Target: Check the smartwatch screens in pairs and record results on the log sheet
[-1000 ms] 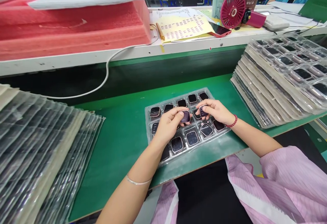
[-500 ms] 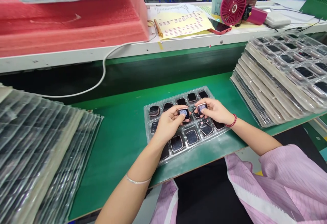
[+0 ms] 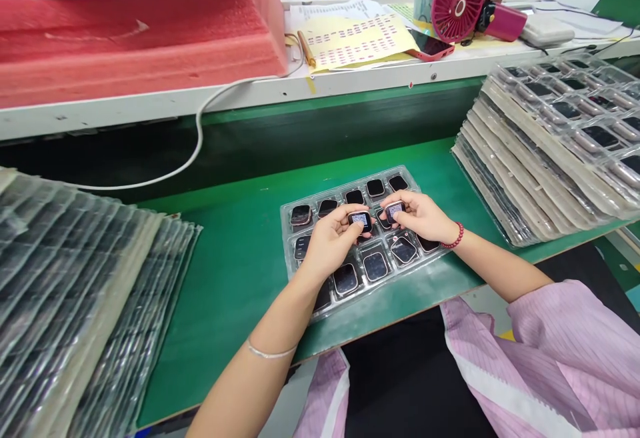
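Observation:
A clear plastic tray with several dark square watch faces in its pockets lies on the green table. Above its middle, my left hand grips a watch whose lit screen shows a QR-like code. My right hand pinches another watch with a similar code, a short way to the right. Both thumbs rest on the screens. The hands do not touch each other, and they hide some of the pockets beneath.
Stacked plastic trays fill the left side; another stack, with watches on top, stands right. Behind runs a white shelf with red foam, papers, a phone, a pink fan and a cable.
The view has shifted slightly. Both hands and the two watches have hardly moved over the tray.

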A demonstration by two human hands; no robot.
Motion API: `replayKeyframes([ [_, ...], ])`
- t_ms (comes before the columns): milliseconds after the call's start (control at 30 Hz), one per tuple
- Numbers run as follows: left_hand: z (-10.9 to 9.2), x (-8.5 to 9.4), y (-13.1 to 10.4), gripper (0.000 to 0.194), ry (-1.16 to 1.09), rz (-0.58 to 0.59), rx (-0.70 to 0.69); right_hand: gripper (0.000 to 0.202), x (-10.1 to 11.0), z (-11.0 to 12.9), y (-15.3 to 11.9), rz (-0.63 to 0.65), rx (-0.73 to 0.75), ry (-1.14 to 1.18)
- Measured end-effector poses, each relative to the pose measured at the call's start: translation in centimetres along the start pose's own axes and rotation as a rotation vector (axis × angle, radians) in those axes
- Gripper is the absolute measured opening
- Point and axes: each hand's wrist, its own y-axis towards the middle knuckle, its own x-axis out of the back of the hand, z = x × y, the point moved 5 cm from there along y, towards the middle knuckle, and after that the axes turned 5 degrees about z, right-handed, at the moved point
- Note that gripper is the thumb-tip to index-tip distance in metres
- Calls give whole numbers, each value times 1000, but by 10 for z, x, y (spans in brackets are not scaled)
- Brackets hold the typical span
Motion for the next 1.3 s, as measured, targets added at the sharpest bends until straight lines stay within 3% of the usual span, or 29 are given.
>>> replayKeyframes([
  [400, -2, -5, -2, 35, -12, 41, 0, 24, -2, -3, -3, -27, 41, -164],
  [700, 4, -4, 0, 32, -2, 63, -46, 23, 0, -4, -2, -24, 51, -112],
  [900, 1, -6, 0, 41, -9, 29, -61, 49, 1, -3, -2, -2, 43, -189],
  [1033, 2, -6, 1, 29, 6, 36, -41, 35, 2, -3, -1, 3, -11, -105],
  [1167, 2, -5, 2, 34, -9, 49, -44, 21, 4, 2, -1, -90, 91, -230],
  [1300, 2, -4, 2, 42, -7, 41, -42, 33, 1, 0, -1, -34, 96, -240],
])
